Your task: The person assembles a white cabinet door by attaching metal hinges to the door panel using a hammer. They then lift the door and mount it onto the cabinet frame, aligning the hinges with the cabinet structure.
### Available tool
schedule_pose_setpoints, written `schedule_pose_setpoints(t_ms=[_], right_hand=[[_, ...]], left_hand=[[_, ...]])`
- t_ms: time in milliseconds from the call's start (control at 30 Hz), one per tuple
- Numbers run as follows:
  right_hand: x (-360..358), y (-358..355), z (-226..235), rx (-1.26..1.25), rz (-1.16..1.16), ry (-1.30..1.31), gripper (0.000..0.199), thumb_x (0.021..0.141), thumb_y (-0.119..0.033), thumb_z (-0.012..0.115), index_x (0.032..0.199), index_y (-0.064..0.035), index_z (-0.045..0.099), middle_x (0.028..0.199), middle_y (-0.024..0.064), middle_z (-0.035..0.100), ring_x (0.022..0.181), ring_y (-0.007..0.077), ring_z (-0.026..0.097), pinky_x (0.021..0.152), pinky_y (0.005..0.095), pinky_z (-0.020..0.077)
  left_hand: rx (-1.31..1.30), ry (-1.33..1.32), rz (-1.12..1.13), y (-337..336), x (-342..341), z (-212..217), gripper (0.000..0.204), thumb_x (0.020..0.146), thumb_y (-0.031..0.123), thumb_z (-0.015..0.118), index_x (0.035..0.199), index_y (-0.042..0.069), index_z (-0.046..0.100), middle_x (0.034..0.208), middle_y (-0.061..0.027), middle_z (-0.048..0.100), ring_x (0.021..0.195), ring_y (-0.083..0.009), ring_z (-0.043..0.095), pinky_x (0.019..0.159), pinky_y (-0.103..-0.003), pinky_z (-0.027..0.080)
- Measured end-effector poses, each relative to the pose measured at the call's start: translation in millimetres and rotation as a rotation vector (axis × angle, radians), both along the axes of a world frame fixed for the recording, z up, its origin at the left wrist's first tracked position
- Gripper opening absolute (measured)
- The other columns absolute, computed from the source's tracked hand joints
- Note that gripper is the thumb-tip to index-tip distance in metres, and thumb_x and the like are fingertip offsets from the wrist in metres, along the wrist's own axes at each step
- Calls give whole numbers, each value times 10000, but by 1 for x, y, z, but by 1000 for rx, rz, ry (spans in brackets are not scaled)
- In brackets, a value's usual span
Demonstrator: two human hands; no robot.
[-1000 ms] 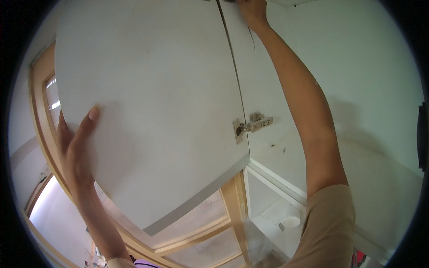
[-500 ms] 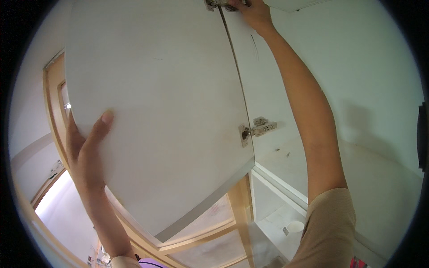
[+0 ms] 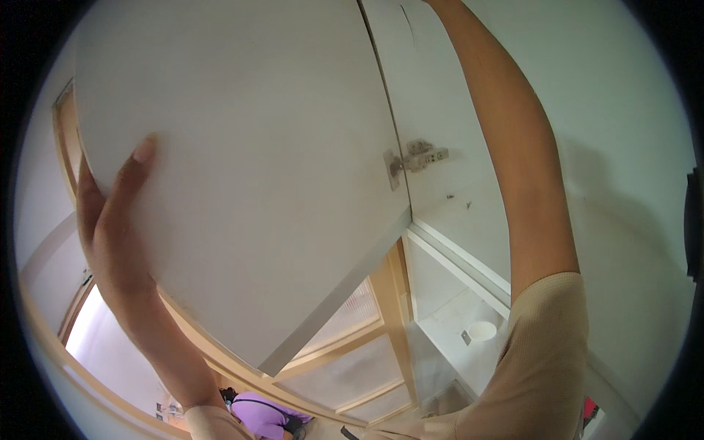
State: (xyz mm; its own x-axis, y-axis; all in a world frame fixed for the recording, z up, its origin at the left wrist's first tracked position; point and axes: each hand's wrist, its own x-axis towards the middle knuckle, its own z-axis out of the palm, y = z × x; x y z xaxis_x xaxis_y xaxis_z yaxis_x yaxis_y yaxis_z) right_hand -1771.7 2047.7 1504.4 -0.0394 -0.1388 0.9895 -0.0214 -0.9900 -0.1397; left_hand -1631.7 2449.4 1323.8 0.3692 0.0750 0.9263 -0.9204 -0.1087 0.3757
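A white cabinet door (image 3: 257, 161) stands swung open across the middle of the view. My left hand (image 3: 117, 220) grips its outer edge, the thumb lying on the inner face and the fingers partly hidden behind the edge. A metal hinge (image 3: 416, 158) joins the door to the white cabinet side wall (image 3: 447, 110) near the lower corner. My right forearm (image 3: 524, 154) reaches up past the hinge inside the cabinet. The right hand itself is beyond the upper edge of the picture, so what it touches does not show.
Below the door is a wood-framed glazed door (image 3: 345, 367). A white shelf (image 3: 440, 323) under the cabinet carries a small white round object (image 3: 482, 331). At the bottom, a person in a purple top (image 3: 260, 416) is partly visible. Small dark marks dot the cabinet floor.
The view has tilted down, and the upper hinge and my right hand have left the picture at the top. My left hand keeps its hold on the door edge. More of the person below shows.
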Motion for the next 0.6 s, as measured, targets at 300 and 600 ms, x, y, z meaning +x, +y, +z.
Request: schedule_pose_setpoints(t_ms=[300, 600], right_hand=[[4, -41, 7, -86, -145, 9, 365, 902, -337, 741, 1044, -2, 733, 961, 202, 743, 870, 300, 709, 796, 392, 539], [13, -38, 5, 20, -176, -11, 331, 961, -262, 659, 1158, 0, 702, 1126, 205, 725, 1034, 323, 687, 902, 402, 526]], left_hand=[[12, -139, 71, -20, 16, -4, 849, 697, 557, 752, 1402, 109, 598, 1188, -182, 696, 1049, -323, 697, 947, -430, 566], [65, -272, 84, -17, 20, 5, 827, 717, 574, 727, 1400, 126, 602, 1266, -164, 671, 1113, -333, 678, 977, -453, 554]])
